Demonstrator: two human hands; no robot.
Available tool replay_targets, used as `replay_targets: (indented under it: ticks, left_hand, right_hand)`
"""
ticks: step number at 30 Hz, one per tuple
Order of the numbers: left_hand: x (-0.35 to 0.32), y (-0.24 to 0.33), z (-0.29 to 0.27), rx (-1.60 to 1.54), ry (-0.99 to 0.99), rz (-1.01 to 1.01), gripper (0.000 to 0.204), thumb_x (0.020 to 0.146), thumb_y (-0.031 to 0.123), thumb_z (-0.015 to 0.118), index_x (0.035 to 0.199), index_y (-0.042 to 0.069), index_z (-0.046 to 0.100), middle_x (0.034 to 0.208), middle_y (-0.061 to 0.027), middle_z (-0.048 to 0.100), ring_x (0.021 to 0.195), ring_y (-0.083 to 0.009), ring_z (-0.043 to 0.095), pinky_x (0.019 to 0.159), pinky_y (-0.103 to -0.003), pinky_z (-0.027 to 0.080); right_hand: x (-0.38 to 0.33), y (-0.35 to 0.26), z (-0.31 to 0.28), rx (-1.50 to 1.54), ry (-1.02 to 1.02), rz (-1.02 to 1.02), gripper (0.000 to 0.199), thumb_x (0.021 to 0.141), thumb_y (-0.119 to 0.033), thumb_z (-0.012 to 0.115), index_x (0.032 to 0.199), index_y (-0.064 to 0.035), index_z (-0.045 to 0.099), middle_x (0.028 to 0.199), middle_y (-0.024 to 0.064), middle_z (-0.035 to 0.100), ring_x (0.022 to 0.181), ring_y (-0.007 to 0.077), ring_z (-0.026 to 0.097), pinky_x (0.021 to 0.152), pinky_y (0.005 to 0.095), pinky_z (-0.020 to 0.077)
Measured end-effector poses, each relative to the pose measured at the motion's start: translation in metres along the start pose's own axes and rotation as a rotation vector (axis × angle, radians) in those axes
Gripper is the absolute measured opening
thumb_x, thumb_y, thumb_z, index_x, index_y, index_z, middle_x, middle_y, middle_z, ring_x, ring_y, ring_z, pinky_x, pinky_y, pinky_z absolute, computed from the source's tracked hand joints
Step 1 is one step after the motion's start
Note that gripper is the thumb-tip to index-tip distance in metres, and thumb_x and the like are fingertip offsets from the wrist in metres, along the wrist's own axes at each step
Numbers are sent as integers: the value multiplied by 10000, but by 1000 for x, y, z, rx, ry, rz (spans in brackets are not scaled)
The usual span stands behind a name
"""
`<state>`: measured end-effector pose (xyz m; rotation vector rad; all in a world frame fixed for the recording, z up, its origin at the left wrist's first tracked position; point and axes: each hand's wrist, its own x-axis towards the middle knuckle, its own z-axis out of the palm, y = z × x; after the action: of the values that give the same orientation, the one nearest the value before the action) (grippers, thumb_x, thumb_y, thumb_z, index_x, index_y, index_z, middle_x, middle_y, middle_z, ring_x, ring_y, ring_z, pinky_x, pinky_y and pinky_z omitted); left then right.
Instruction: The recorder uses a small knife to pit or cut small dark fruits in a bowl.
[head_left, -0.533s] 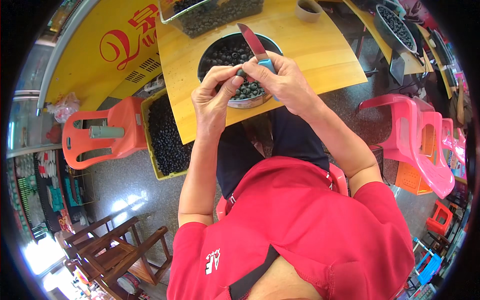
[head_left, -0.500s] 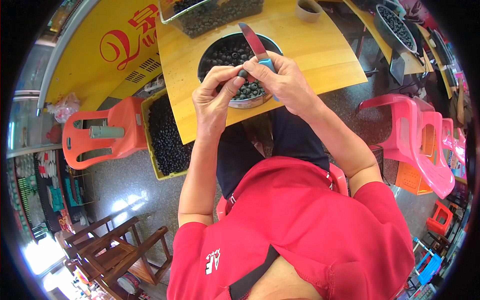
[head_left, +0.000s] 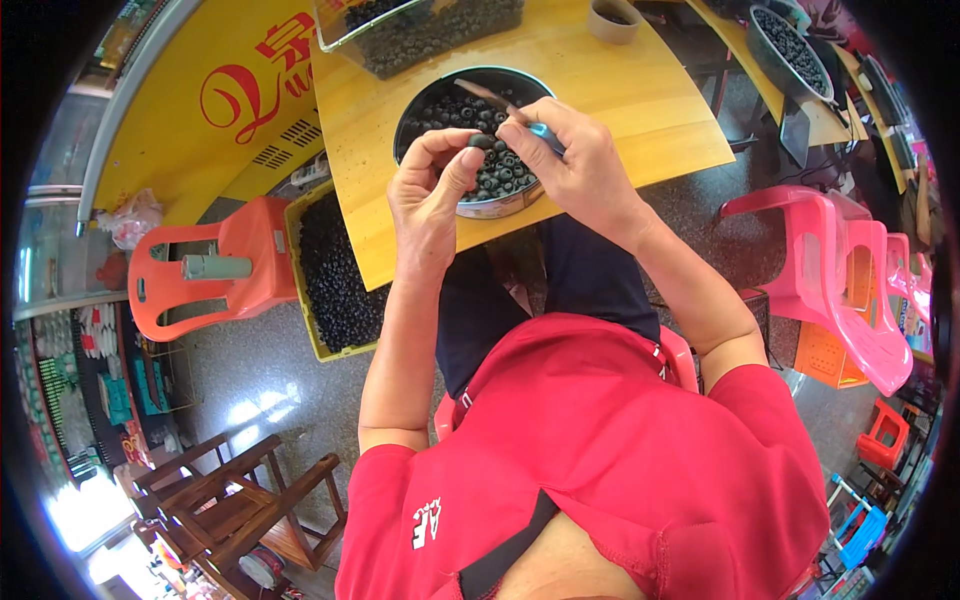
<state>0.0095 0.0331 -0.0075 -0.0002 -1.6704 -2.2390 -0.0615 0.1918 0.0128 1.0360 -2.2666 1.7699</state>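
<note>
Small dark piece (head_left: 481,141) — left hand (head_left: 430,192) | blue-handled knife (head_left: 488,97) — right hand (head_left: 583,160), tilted

I see the knife (head_left: 486,95) slanting lower and flatter now; the right hand (head_left: 588,160) sits a little back from the small dark piece (head_left: 481,141), which only the left hand (head_left: 428,188) now pinches.

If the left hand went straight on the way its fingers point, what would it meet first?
Probably the right hand, which holds a knife, though depth between them is hard to judge.

left hand (head_left: 427,188): dark piece (head_left: 481,141), seemingly round | right hand (head_left: 588,160): blue-handled knife (head_left: 491,98)
</note>
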Motion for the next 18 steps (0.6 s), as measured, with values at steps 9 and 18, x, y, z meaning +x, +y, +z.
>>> replay_targets:
  ticks: [9, 18]
  left_hand:
    - [-1, 0, 8, -89, 2, -21, 171, 885, 100, 675, 1027, 34, 605, 877, 4, 608, 714, -43, 486, 648, -183, 406]
    - [-2, 6, 7, -232, -86, -41, 152, 878, 53, 662, 1014, 19, 602, 887, -34, 606, 703, -73, 504, 636, -196, 413]
  right_hand:
    - [-6, 4, 2, -333, 38, -305, 85, 839, -68, 647, 901, -29, 603, 828, 98, 613, 706, 294, 616, 581, 356, 484]
    - [-1, 17, 2, -409, 42, -272, 79, 845, -84, 648, 898, -35, 616, 813, 97, 612, 715, 298, 619, 592, 363, 486]
